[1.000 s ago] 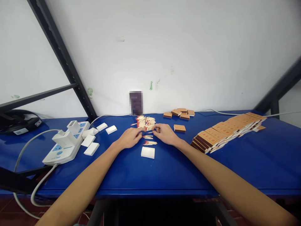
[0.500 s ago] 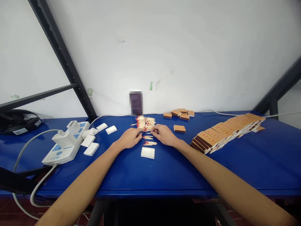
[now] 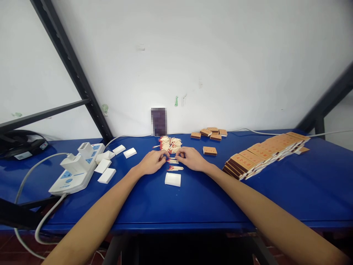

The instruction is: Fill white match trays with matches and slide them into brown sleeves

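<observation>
Several red-tipped matches (image 3: pixel 173 161) lie in a small row between my two hands. My left hand (image 3: pixel 152 162) is curled at their red heads, its thumb and finger closed on that end. From the other side my right hand (image 3: pixel 191 159) pinches at the plain ends, fingers bent and close together. Just beyond the fingertips spreads a loose pile of matches (image 3: pixel 171 144). A second small row of matches (image 3: pixel 175 168) rests nearer to me, apart from both hands. Below it sits a white matchbox tray (image 3: pixel 173 179). The fingers partly hide the upper row.
White matchbox trays (image 3: pixel 107 175) lie at the left beside a power strip (image 3: pixel 74 173) with cables. Brown matchboxes (image 3: pixel 211 132) stand near the wall, with one matchbox (image 3: pixel 210 151) nearer. A long stack of matchboxes (image 3: pixel 261 154) fills the right. A pixelated dark rectangle (image 3: pixel 159 122) leans at the wall.
My right fingers have come slightly nearer and left, to the upper row. A match that lay just above that row now appears to be with it. My left hand has hardly moved.
</observation>
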`<state>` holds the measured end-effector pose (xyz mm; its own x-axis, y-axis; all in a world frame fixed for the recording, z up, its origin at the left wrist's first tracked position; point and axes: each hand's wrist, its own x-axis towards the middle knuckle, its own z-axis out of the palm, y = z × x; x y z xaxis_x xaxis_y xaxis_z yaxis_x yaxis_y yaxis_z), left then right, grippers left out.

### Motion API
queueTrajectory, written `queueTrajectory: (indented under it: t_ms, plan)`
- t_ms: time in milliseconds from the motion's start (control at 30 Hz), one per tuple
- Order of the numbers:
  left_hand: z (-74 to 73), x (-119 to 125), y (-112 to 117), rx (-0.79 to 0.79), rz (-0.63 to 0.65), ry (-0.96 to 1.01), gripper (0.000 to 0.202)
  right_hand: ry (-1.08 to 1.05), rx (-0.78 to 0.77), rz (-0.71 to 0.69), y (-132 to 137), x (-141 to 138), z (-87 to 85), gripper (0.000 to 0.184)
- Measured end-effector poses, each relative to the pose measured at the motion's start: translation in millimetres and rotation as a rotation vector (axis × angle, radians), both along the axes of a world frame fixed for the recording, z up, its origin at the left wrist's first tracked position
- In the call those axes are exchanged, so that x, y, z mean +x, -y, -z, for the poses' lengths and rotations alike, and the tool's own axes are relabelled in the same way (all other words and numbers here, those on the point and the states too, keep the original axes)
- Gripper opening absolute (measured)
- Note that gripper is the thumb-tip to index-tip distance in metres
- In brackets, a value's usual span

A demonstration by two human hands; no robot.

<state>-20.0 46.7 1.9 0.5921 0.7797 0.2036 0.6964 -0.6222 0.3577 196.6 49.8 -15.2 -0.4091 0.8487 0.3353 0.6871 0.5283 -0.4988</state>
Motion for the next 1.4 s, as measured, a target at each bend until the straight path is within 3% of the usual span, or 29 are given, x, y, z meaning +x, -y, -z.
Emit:
queueTrajectory:
  t_ms: [233, 700, 1133, 1400]
  plan:
    - [1.3, 2.5, -0.2, 0.069, -0.023, -0.113, 0.04, -0.023, 0.063, 0.063, -4.4, 1.0, 1.9, 0.02]
    - [1.7, 4.8, -0.2, 0.094, -0.044, -0.199, 0.041, 0.069, 0.093, 0.054, -7.7, 1.2, 4.7, 0.027]
    - [0.3, 6.1, -0.1, 0.096, -0.019, -0.211, 0.042, 0.012, 0.075, 0.06, -5.9, -0.2, 3.0, 0.015]
    - [-1.0, 5.7, 1.6, 0.101, -0.025, -0.21, 0.038, -0.017, 0.045, 0.071, -4.5, 0.1, 0.5, 0.02]
